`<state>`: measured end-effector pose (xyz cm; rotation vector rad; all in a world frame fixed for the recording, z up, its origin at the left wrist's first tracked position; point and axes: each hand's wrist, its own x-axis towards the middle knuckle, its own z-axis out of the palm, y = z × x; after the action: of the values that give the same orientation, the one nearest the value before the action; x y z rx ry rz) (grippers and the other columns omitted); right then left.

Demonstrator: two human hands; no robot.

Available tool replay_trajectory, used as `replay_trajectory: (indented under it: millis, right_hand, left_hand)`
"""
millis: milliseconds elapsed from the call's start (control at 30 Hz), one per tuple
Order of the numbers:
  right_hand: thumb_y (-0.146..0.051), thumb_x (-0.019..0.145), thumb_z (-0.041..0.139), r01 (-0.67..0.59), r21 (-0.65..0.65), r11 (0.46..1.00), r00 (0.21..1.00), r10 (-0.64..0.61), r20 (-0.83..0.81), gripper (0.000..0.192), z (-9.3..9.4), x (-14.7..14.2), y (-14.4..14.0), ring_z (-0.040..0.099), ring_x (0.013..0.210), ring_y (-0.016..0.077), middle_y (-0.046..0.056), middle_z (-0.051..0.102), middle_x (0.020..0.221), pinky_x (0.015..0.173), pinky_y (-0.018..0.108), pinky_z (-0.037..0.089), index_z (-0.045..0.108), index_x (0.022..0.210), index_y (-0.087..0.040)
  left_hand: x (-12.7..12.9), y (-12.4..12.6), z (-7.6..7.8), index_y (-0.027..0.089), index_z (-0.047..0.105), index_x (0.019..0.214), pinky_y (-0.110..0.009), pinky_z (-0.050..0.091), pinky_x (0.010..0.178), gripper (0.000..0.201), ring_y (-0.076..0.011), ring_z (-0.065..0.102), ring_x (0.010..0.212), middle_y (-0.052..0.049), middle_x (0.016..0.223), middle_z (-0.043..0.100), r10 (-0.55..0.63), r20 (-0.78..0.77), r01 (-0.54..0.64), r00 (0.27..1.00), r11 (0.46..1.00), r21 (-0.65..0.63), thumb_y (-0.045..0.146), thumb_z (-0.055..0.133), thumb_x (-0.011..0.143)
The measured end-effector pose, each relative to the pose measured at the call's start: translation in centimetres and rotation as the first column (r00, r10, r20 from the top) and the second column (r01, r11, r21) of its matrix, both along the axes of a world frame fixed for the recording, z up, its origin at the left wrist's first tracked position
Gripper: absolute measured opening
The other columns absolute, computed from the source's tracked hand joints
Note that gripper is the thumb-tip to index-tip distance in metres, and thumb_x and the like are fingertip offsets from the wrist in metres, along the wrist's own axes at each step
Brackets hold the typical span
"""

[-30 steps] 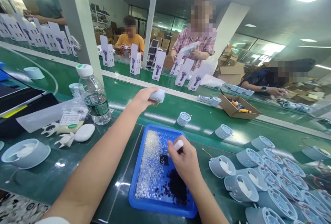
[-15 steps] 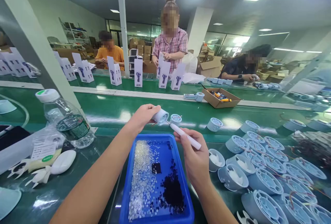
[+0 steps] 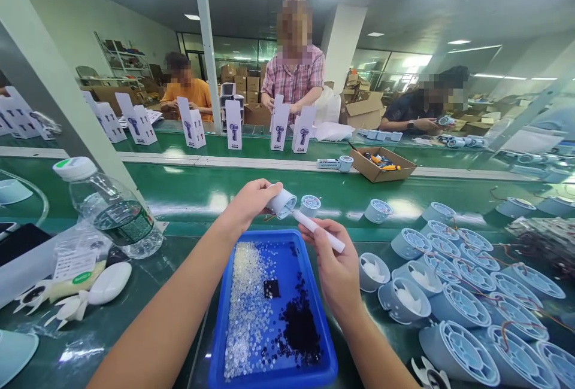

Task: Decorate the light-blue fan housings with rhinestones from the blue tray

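My left hand (image 3: 254,200) grips a light blue round fan housing (image 3: 283,201), tilted with its open end toward the right. In my right hand (image 3: 326,242) is a white pen-like tool (image 3: 318,230), its thin tip pointing into the mouth of the housing. Whether the tip touches the inside, I cannot tell. Below both hands lies a blue tray (image 3: 331,341) with small clear rings (image 3: 245,311) on its left side and small black rings (image 3: 302,326) on its right. A small black square (image 3: 271,288) rests between them. Another blue housing (image 3: 309,203) stands just behind the tool.
Many blue housings (image 3: 465,302) with thin wires crowd the right side. On the left are a water bottle (image 3: 114,209) and white fan parts (image 3: 110,283). White boxes (image 3: 233,125) and a cardboard box (image 3: 381,164) stand across the line, where several co-workers (image 3: 294,72) are busy.
The housing and tool have shifted slightly, still tip to opening. Across the line, one co-worker's hands have lowered by a white box, and another now holds up a blue part.
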<state>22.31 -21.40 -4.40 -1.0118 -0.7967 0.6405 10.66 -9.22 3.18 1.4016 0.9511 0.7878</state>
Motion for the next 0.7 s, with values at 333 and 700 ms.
replay_trajectory:
  millis: [333, 700]
  right_hand:
    - [-0.048, 0.086, 0.058, -0.133, -0.22, 0.966, 0.972, 0.171, 0.164, 0.037, -0.3, 0.0, -0.6, 0.035, 0.047, 0.0081, -0.007, 0.041, 0.055, 0.042, 0.02, 0.029, 0.065, 0.107, -0.018]
    - [-0.054, 0.089, 0.052, -0.376, -0.156, 0.914, 0.927, 0.367, -0.084, 0.035, 0.1, -1.2, -1.4, 0.019, 0.042, 0.0074, -0.011, 0.023, 0.048, 0.039, 0.021, 0.019, 0.057, 0.083, -0.02]
  left_hand:
    - [2.4, -2.8, 0.0, 0.02, 0.038, 0.06, -0.026, 0.03, 0.052, 0.028, -0.0099, 0.036, 0.054, 0.004, 0.059, 0.039, 0.225, 0.08, -0.238, 0.971, 0.933, 0.27, 0.03, 0.057, 0.078]
    - [4.6, -4.1, -2.4, 0.021, 0.025, 0.059, -0.025, 0.028, 0.048, 0.044, -0.0083, 0.031, 0.051, 0.005, 0.057, 0.027, 0.33, 0.506, -0.363, 0.797, 0.931, -0.035, 0.042, 0.056, 0.081]
